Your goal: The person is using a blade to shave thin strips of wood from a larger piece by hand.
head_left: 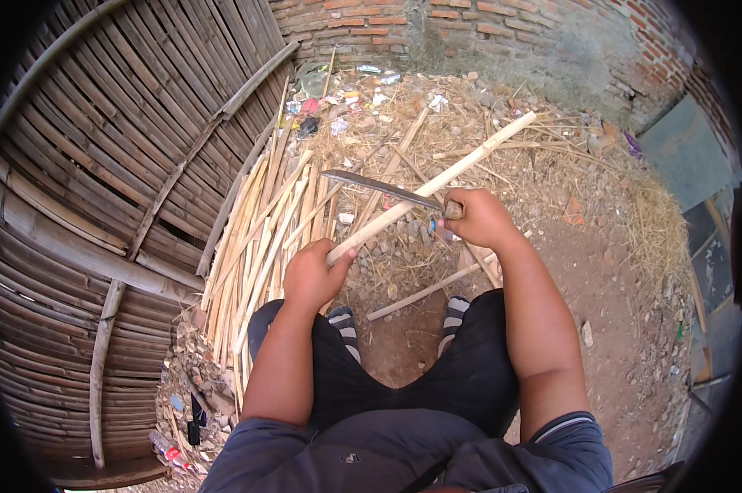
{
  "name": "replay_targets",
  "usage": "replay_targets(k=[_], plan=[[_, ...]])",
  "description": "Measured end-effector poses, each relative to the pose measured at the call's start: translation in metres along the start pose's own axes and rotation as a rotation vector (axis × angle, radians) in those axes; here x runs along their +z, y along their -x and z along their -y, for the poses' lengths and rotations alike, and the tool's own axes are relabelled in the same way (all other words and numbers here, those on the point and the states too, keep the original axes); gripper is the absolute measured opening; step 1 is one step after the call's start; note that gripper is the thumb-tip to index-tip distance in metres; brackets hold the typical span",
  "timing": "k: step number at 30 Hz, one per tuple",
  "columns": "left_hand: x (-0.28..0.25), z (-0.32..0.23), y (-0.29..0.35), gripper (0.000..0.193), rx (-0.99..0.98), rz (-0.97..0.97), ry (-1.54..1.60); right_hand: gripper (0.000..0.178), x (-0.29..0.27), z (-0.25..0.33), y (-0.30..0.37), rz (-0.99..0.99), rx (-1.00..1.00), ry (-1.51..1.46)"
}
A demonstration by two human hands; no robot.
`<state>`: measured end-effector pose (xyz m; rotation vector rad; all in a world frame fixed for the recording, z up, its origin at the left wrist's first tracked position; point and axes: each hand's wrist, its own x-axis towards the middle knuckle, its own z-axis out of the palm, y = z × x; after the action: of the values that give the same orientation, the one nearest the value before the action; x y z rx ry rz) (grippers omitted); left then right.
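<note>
My left grip [312,275] is wrapped around the near end of a pale wooden stick [482,154], apparently steadying it as it slants up and away to my right above the littered ground [609,329]. My right grip [479,218] clasps a long dark blade [379,184] by one end, laid across the stick, perhaps for control; contact I can't confirm. Leftward, similar sticks [260,246] lie heaped, probably for easy reach.

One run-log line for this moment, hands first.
left hand: gripping pale stick | right hand: holding long knife, blade crossing stick | stick pile: left
</note>
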<state>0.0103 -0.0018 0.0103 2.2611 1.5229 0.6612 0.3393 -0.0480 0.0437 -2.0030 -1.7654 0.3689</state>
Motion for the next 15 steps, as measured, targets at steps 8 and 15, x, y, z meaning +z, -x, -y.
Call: replay_targets(k=[8, 15], plan=[[0.0, 0.0, 0.002, 0.045, 0.01, -0.004, -0.043, 0.041, 0.003, 0.016, 0.004, 0.069, -0.109, 0.103], [-0.004, -0.007, 0.0, 0.041, -0.033, 0.026, -0.073, 0.043, -0.01, 0.003, -0.001, 0.015, 0.104, 0.022]])
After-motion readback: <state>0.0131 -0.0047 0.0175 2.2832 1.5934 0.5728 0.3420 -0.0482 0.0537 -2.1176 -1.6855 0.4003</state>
